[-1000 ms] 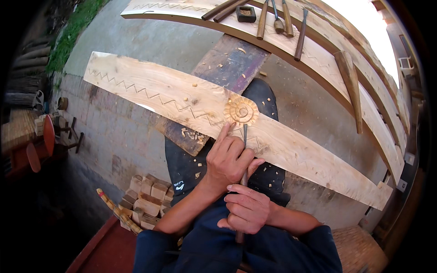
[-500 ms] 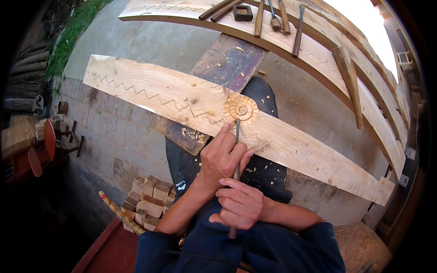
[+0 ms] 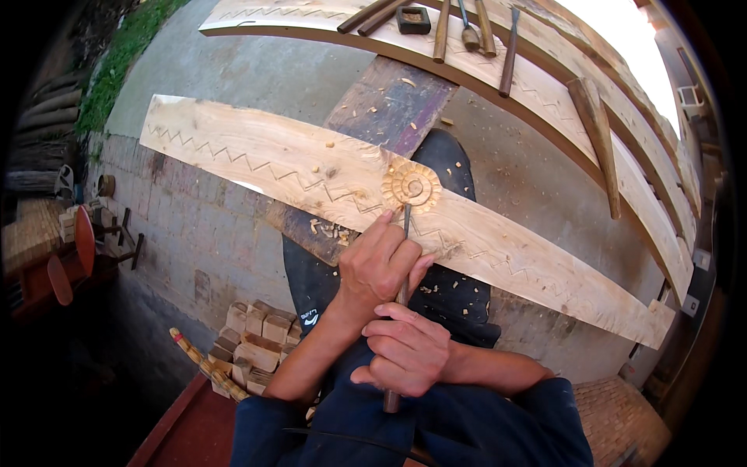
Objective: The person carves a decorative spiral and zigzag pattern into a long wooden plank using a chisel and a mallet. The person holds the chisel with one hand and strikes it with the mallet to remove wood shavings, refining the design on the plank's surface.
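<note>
A long, pale wooden board (image 3: 257, 148) lies slantwise in front of me, with a zigzag line along it. A round, petalled rosette with a spiral centre (image 3: 412, 187) is carved into it. The chisel (image 3: 407, 219) rests its metal tip at the rosette's near edge. My left hand (image 3: 379, 261) closes round the shaft, index fingertip touching the board beside the blade. Lower down, my right hand (image 3: 406, 352) wraps the wooden handle, whose butt sticks out below the fist. Wood chips (image 3: 336, 232) lie by the board's near edge.
A dark plank (image 3: 385, 105) passes beneath the board, over my legs. Beyond, a curved beam (image 3: 537, 92) carries several chisels (image 3: 510, 58), a small dark square box (image 3: 414, 21) and a tapered wooden mallet (image 3: 595, 136). Wooden blocks (image 3: 261, 342) are piled at lower left.
The chisel's handle end has swung slightly left and toward me, along with my right hand. Its tip stays by the rosette's edge, and my left hand has barely shifted.
</note>
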A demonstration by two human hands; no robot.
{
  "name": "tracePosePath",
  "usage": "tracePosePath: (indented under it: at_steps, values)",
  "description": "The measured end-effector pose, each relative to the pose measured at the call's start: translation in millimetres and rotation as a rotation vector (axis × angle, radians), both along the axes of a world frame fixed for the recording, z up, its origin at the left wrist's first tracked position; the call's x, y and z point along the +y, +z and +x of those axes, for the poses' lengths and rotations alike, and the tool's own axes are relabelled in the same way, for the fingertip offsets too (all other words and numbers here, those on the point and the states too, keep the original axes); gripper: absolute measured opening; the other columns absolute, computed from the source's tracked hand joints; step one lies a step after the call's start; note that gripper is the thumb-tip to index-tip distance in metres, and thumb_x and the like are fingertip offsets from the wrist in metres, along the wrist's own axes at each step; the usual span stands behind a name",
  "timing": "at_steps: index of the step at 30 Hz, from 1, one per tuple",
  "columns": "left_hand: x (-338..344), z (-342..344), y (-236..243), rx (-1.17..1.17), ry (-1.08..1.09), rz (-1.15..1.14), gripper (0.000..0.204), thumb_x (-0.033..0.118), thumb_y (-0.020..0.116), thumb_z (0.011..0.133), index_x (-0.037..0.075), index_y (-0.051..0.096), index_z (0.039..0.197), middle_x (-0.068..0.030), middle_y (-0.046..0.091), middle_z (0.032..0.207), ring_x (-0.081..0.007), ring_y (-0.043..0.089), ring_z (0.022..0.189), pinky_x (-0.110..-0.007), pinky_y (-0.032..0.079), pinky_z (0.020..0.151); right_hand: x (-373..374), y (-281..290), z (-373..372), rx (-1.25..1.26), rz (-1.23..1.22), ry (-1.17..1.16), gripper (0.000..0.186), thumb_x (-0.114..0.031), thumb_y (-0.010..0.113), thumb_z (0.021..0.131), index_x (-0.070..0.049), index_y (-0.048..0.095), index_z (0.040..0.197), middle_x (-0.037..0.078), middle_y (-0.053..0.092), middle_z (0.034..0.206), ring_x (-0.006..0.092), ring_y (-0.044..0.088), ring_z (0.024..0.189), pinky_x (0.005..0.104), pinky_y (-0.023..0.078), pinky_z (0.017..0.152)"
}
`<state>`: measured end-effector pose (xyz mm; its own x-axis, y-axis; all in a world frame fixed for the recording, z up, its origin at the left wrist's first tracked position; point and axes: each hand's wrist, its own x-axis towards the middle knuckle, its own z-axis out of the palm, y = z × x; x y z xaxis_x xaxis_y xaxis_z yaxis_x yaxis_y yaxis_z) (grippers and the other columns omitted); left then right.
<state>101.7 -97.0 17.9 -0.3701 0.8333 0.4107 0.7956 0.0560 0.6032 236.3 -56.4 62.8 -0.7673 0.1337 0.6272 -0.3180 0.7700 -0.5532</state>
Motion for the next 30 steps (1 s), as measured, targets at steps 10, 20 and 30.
tracePosePath:
  at_steps: [10,20,30]
  values:
    - [-1.0,-1.7,-8.0,0.023,0.003,-0.007,0.032,0.018,0.085,0.086,0.008,0.057,0.075,-0.0111,0.051,0.076,-0.0373,0.07,0.077,-0.047,0.067,0.09,-7.3,-11.9,1.0,0.004,0.001,0.005,0.048,-0.033,0.08,0.099,-0.007,0.052,0.069,0.01,0.066,0.078,0.0256,0.074,0.083,0.0497,0.067,0.093]
    - [4.0,1.5,-11.5,0.113,0.039,-0.032,0.032,0.022,0.085,0.087,0.009,0.057,0.075,-0.0103,0.053,0.077,-0.0353,0.074,0.081,-0.042,0.066,0.083,2.3,-37.6,3.7,0.094,0.053,0.036,0.047,-0.034,0.078,0.1,-0.008,0.052,0.07,0.009,0.066,0.078,0.0256,0.073,0.081,0.0486,0.066,0.094]
    - [4.1,24.7,-10.1,-0.039,0.091,0.085,0.039,0.038,0.082,0.094,0.009,0.062,0.077,-0.0088,0.05,0.074,-0.0292,0.065,0.07,-0.046,0.067,0.089,13.3,-21.1,22.8,0.079,0.099,0.098,0.048,-0.035,0.081,0.098,-0.008,0.053,0.07,0.008,0.067,0.078,0.0253,0.074,0.082,0.0503,0.066,0.097]
